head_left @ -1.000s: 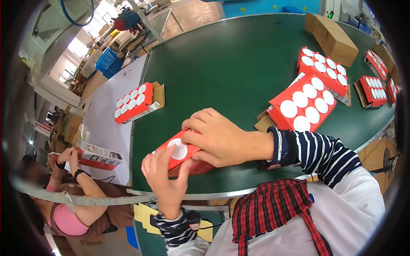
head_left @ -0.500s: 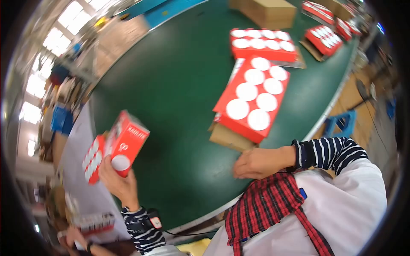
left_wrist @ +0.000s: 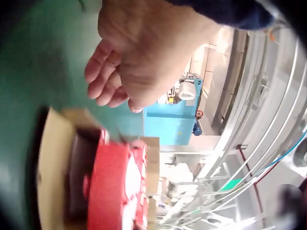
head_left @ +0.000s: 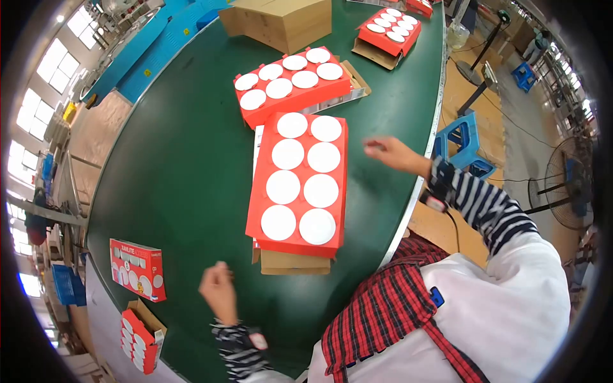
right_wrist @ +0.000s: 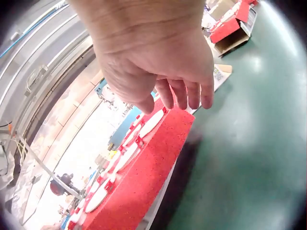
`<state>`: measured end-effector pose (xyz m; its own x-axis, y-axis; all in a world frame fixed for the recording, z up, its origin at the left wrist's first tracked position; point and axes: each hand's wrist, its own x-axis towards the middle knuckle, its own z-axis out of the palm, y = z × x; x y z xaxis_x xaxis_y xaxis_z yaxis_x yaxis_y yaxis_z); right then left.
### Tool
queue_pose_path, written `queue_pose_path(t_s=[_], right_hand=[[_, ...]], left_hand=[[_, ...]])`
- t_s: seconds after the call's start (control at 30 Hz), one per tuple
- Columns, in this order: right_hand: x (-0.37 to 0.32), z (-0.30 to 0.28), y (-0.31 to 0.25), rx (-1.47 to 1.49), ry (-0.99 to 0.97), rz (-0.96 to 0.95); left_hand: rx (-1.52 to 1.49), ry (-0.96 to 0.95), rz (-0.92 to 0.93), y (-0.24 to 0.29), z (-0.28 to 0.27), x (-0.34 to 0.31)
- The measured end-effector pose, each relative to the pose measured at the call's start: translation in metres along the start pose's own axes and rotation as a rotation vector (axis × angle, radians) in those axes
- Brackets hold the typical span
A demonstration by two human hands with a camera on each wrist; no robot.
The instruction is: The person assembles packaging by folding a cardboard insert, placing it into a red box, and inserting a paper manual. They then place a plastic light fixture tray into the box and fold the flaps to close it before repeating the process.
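eight white discs [head_left: 283, 187] fill the red tray [head_left: 301, 172] on the green table [head_left: 191, 147]; print on the small red box [head_left: 137, 268] is too small to read. the right hand [head_left: 389, 152] hovers beside the tray, fingers loose and empty; the left hand [head_left: 218, 290], loosely curled, holds nothing.

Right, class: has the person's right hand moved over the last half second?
Yes. The right hand was at the near edge of the table, by the near end of the tray. It is now further away, beside the tray's far right side.
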<state>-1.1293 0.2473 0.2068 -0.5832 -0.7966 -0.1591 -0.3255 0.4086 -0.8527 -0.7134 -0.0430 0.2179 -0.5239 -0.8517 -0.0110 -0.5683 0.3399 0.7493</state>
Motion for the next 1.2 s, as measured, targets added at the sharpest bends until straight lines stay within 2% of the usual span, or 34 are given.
queue_pose_path(t_s=[0.03,0.07,0.13,0.2,0.27,0.3,0.37,0.4,0.47,0.5,0.53,0.57,0.7,0.77,0.87,0.93,1.0,1.03,1.07,1.13,1.2], right_hand=[[0.034,-0.002,-0.005,0.015,0.119,-0.033],[0.062,-0.001,0.000,-0.036,0.182,-0.080],[0.103,0.000,-0.006,-0.074,0.228,-0.140],[0.128,-0.003,-0.024,0.144,-0.120,0.020],[0.144,0.005,-0.019,0.159,-0.165,0.008],[0.149,0.011,-0.016,0.160,-0.189,0.004],[0.150,0.020,0.001,0.177,-0.252,0.000],[0.149,0.024,0.008,0.181,-0.291,-0.003],[0.122,0.036,0.006,0.167,-0.337,-0.061],[0.103,0.043,-0.001,0.175,-0.345,-0.057],[0.088,0.052,-0.004,0.222,-0.397,-0.068],[0.073,0.062,-0.008,0.266,-0.434,-0.092],[0.041,0.110,-0.017,0.373,-0.511,-0.138],[0.034,0.124,-0.027,0.423,-0.590,-0.056],[0.027,0.129,-0.037,0.397,-0.591,-0.095],[0.023,0.125,-0.044,0.416,-0.589,-0.105],[0.020,0.114,-0.052,0.431,-0.577,-0.117],[0.017,0.107,-0.056,0.448,-0.557,-0.086],[0.014,0.098,-0.059,0.464,-0.536,-0.053],[0.013,0.076,-0.056,0.449,-0.511,-0.043],[0.010,0.041,-0.053,0.497,-0.505,0.016]], left_hand=[[-0.271,-0.040,-0.097,0.015,0.028,-0.021],[-0.368,-0.207,-0.295,0.045,0.042,-0.040],[-0.550,-0.436,-0.433,0.060,0.073,-0.072],[-0.636,-0.667,-0.451,0.069,0.094,-0.093],[-0.729,-0.706,-0.391,0.078,0.112,-0.113],[-0.724,-0.686,-0.410,0.080,0.116,-0.116],[-0.630,-0.503,-0.318,0.080,0.124,-0.120],[-0.631,-0.487,-0.331,0.080,0.121,-0.123],[-0.750,-0.270,-0.495,0.075,0.106,-0.124],[-0.736,-0.157,-0.570,0.074,0.097,-0.126],[-0.589,-0.059,-0.644,0.073,0.085,-0.129],[-0.745,0.075,-0.583,0.060,0.081,-0.134],[-0.808,0.242,-0.548,0.025,0.049,-0.140],[-0.828,0.343,-0.554,0.021,0.039,-0.139],[-0.770,0.377,-0.529,0.019,0.031,-0.146],[-0.693,0.436,-0.552,0.038,0.034,-0.150],[-0.606,0.351,-0.538,0.037,0.037,-0.158],[-0.427,0.415,-0.439,0.039,0.045,-0.160],[-0.432,0.427,-0.443,0.046,0.049,-0.163],[-0.004,0.335,-0.282,0.061,0.051,-0.170],[-0.178,0.244,-0.273,0.081,0.061,-0.173]])
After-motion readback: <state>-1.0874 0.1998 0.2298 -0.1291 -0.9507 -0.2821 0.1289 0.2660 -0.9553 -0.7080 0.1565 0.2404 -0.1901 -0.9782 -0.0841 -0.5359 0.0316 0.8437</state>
